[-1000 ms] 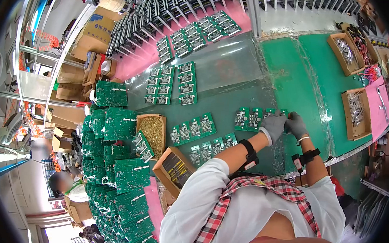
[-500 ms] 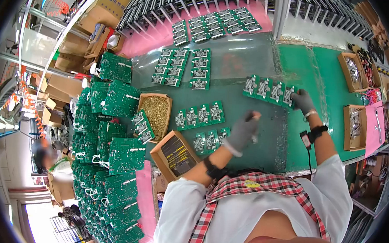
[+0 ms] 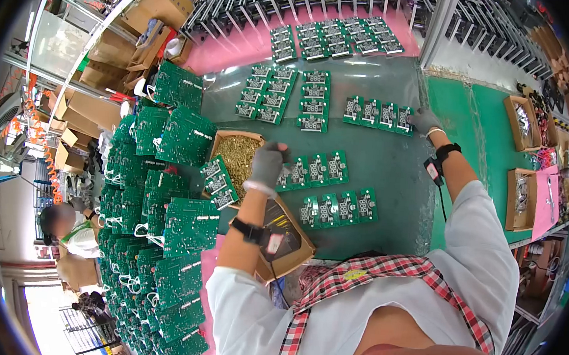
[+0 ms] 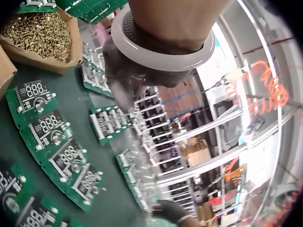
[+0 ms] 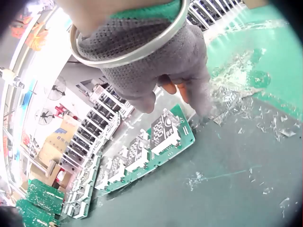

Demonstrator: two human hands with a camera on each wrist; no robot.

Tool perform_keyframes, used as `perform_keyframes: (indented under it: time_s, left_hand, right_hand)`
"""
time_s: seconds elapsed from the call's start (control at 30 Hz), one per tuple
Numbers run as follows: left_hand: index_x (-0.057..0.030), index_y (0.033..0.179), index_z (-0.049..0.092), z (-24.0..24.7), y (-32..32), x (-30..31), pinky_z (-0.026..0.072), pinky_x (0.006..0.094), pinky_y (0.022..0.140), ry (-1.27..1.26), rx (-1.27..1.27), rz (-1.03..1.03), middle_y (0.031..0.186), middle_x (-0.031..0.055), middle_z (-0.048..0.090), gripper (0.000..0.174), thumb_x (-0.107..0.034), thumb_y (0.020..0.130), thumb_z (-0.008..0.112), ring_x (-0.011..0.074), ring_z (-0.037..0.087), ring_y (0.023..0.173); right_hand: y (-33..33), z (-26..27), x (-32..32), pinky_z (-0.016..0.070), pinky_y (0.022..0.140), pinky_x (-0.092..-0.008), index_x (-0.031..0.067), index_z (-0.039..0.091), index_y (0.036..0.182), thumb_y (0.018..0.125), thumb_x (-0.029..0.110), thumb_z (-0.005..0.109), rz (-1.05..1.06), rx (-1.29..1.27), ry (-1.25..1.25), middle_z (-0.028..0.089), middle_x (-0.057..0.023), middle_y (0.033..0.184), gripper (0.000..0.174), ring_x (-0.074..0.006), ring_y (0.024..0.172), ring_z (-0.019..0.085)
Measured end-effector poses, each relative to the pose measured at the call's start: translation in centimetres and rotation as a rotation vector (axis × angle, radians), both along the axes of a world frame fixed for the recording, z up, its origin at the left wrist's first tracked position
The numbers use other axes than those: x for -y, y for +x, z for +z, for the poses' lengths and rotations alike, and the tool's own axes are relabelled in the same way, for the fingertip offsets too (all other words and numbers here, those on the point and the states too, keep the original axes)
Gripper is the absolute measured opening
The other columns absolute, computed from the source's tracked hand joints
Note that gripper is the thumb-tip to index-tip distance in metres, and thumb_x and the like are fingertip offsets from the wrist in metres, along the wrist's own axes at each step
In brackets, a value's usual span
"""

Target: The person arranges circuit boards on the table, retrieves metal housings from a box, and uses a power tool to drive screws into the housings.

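My gloved left hand [image 3: 269, 166] hovers by the brass-coloured small parts box [image 3: 236, 161], overlapping the left end of a display circuit board strip [image 3: 318, 170]. Its fingers look relaxed and nothing shows in them; the fingertips are partly hidden in the left wrist view. My gloved right hand [image 3: 425, 123] is at the right end of another display circuit board strip [image 3: 379, 115], which lies on the dark mat. In the right wrist view its fingers [image 5: 198, 97] reach down, spread, right at the end of that strip. A nearer strip [image 3: 339, 209] lies in front.
More display strips [image 3: 314, 100] lie farther back. Stacked green boards [image 3: 192, 224] fill the left side. A cardboard box [image 3: 302, 248] stands by the apron. Boxes of metal parts [image 3: 520, 200] stand at right. Framed racks [image 3: 310, 1] line the back. Another person [image 3: 82, 239] is at far left.
The right hand has moved the board strip away from the body, then left toward the other strips. The left hand has left that strip and swung left to the small parts box.
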State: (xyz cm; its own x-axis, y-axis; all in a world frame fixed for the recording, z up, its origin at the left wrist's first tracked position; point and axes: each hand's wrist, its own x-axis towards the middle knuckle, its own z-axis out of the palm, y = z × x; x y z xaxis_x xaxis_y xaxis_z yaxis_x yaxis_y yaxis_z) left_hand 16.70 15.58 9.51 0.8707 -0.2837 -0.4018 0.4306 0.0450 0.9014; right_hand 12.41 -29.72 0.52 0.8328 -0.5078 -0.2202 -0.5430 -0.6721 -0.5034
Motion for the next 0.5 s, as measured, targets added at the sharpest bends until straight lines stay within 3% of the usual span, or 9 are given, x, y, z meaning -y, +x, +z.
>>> perform_keyframes:
  time_s: [0.03,0.07,0.17,0.27,0.5]
  left_hand:
    - [-0.0004,0.091,0.050,-1.9,1.9,0.1,0.0505,0.0381,0.056,-0.078,-0.031,-0.048,0.074,0.0127,0.055,0.017,-0.004,0.075,0.052,0.0246,0.057,0.069]
    - [0.0003,0.092,0.052,-4.1,3.8,0.3,0.0506,0.0381,0.058,-0.156,-0.064,-0.099,0.075,0.0129,0.057,0.017,-0.008,0.077,0.054,0.0254,0.058,0.071]
    - [-0.0002,0.097,0.056,-13.8,8.9,3.0,0.0501,0.0378,0.069,1.190,0.659,-0.339,0.093,0.0165,0.062,0.037,-0.031,0.076,0.059,0.0298,0.060,0.086]
    - [-0.0013,0.099,0.057,-3.5,6.3,8.6,0.0468,0.0393,0.078,1.313,0.297,-0.330,0.102,0.0166,0.060,0.052,-0.046,0.073,0.061,0.0315,0.057,0.096]
    - [-0.0012,0.096,0.058,-6.6,8.0,11.2,0.0480,0.0387,0.076,1.340,0.302,-0.477,0.096,0.0186,0.061,0.052,-0.046,0.070,0.064,0.0314,0.059,0.090]
  right_hand:
    - [0.1,-0.5,0.5,0.0510,0.063,-0.0324,-0.0038,0.051,0.110,0.075,0.024,0.059,0.070,0.028,-0.168,0.059,-0.0187,0.096,0.045,-0.0248,0.077,0.063]
    - [-0.2,1.0,0.2,0.0501,0.065,-0.0315,-0.0034,0.050,0.112,0.076,0.024,0.059,0.051,0.021,-0.102,0.059,-0.0182,0.097,0.046,-0.0232,0.079,0.063]
    - [-2.3,7.3,-1.1,0.0480,0.067,-0.0289,-0.0021,0.049,0.116,0.077,0.024,0.058,-0.013,0.041,0.134,0.059,-0.0162,0.097,0.047,-0.0187,0.081,0.060]
    - [-4.3,7.7,0.2,0.0476,0.065,-0.0266,-0.0011,0.048,0.117,0.079,0.023,0.057,-0.083,0.113,0.388,0.058,-0.0125,0.094,0.046,-0.0149,0.077,0.057]
    - [-7.2,5.9,-0.6,0.0482,0.065,-0.0244,-0.0010,0.048,0.116,0.076,0.013,0.055,-0.244,0.184,0.671,0.054,-0.0052,0.090,0.044,-0.0114,0.071,0.054]
